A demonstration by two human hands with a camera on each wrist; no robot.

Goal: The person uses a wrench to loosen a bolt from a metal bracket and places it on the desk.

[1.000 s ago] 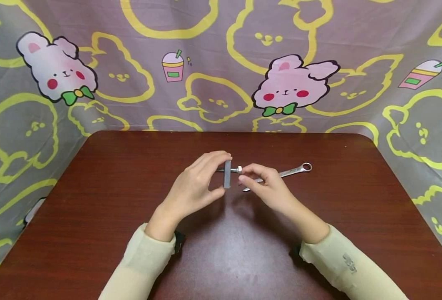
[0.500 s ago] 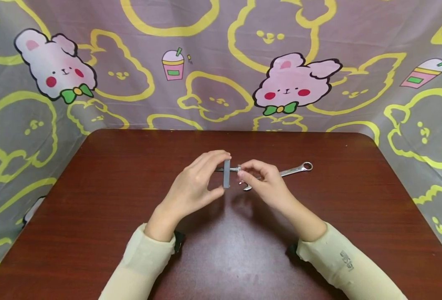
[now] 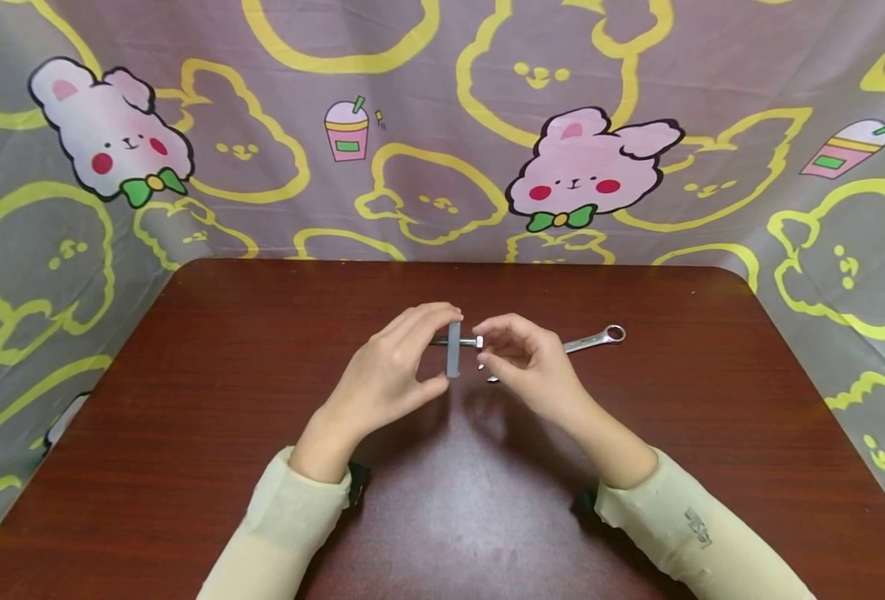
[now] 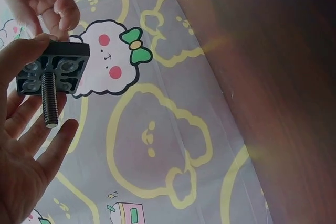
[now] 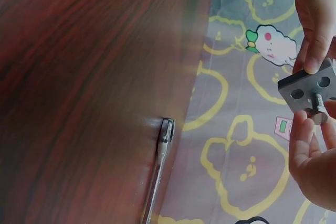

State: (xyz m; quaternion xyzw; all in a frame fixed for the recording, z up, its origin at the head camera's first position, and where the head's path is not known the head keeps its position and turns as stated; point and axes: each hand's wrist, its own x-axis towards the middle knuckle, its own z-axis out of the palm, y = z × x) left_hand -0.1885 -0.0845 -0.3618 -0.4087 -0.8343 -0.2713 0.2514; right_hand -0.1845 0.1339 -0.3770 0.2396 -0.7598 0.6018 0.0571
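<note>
Above the middle of the table (image 3: 457,467), a square grey plate (image 3: 453,354) stands on edge with a silvery bolt (image 3: 467,342) through it; the threaded shank juts left from a ribbed side, while the bolt's head stands clear of the right face, which has round holes. My left hand (image 3: 386,367) pinches the plate by opposite edges between thumb and fingertips. My right hand (image 3: 536,362) curves loosely about the head, thumb and fingertips parted; I cannot tell whether they touch it. A wrench (image 3: 591,342) lies partly behind that hand.
</note>
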